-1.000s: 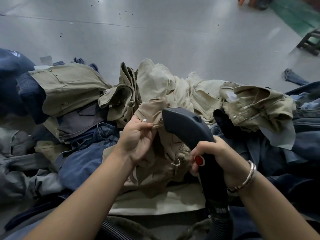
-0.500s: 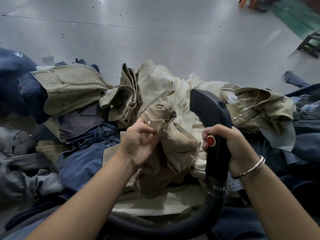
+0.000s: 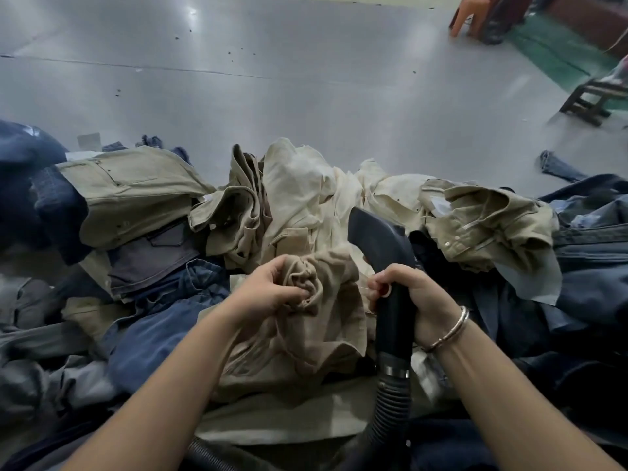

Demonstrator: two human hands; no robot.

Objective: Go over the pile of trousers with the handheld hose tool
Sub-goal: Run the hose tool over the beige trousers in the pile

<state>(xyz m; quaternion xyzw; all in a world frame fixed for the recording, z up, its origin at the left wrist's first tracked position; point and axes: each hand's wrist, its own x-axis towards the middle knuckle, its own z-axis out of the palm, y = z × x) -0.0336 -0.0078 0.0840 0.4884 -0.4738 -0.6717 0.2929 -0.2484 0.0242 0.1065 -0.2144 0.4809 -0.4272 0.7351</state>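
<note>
**Head view: hose tool held upright at trouser pile**

Head camera looks down on a grey floor (image 3: 272,79) that fills the upper half of the frame. A pile (image 3: 306,205) of trousers spreads across the full width below it: khaki and cream pairs in the middle, blue denim (image 3: 159,321) at lower left and along the right edge, grey cloth at far left.

A dark stool (image 3: 593,100) stands on the floor at upper right, well apart from the pile. An orange stool (image 3: 467,15) sits at the top edge, beside a green mat (image 3: 557,56).

A tan pair (image 3: 306,321) lies bunched at the near side of the pile, between the two forearms. The left hand (image 3: 268,294) grips a gathered fold of this pair, fingers curled tight into the cloth.

The tool (image 3: 387,246), dark with an angled head, stands upright just right of the tan pair, its head at the cream cloth. A ribbed hose (image 3: 390,402) runs down from its handle toward the bottom edge. The right hand (image 3: 414,297) is clamped round the handle, thumb at a red button (image 3: 385,289). A metal bangle (image 3: 450,329) circles the right wrist.
</note>
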